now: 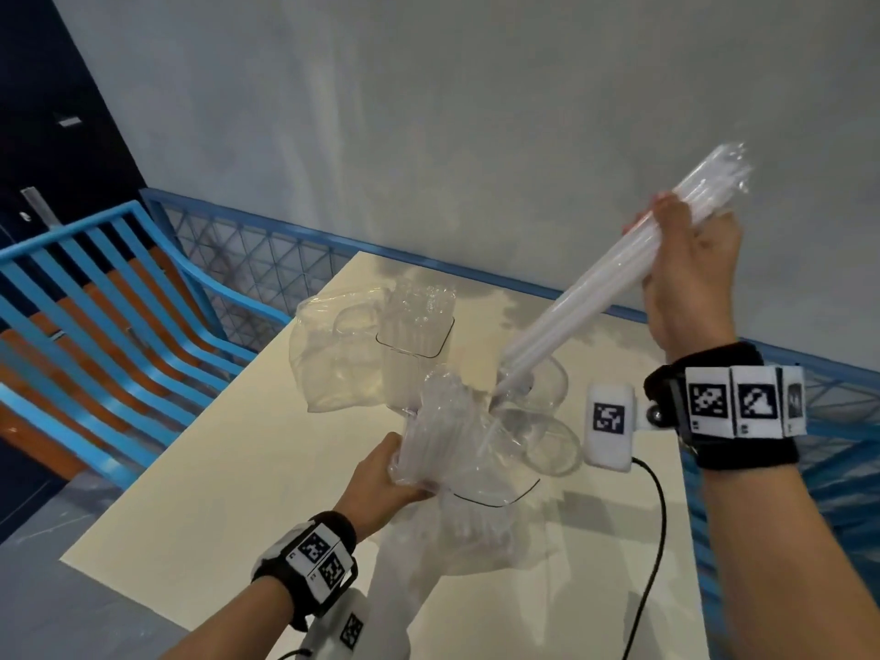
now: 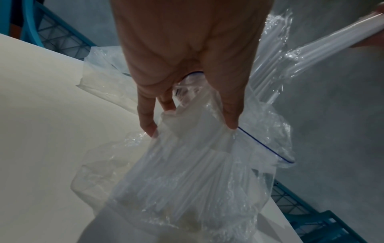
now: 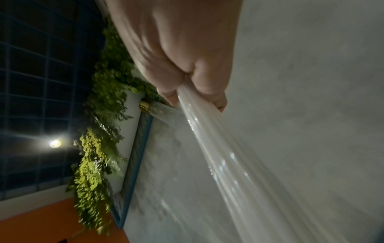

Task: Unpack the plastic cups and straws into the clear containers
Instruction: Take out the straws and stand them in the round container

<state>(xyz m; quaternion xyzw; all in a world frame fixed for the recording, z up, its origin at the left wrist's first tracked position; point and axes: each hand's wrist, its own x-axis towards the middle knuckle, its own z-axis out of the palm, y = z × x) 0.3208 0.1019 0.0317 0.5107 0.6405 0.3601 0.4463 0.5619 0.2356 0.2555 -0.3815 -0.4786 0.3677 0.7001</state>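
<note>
gripping a bundle of straws (image 1: 590, 297) high at the right, the right hand (image 1: 690, 273) angles it down toward the clear containers (image 1: 538, 388). the left hand (image 1: 381, 473) pinches the zip bag (image 1: 452, 440) at near centre on the table (image 1: 238, 469), likely steadying it.

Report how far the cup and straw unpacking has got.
Done: nothing visibly finished. In hand: right hand grips a bundle of long white straws, its lower end still at the crinkled clear zip bag that the left hand holds. Left: remaining straws; cups unclear.
</note>
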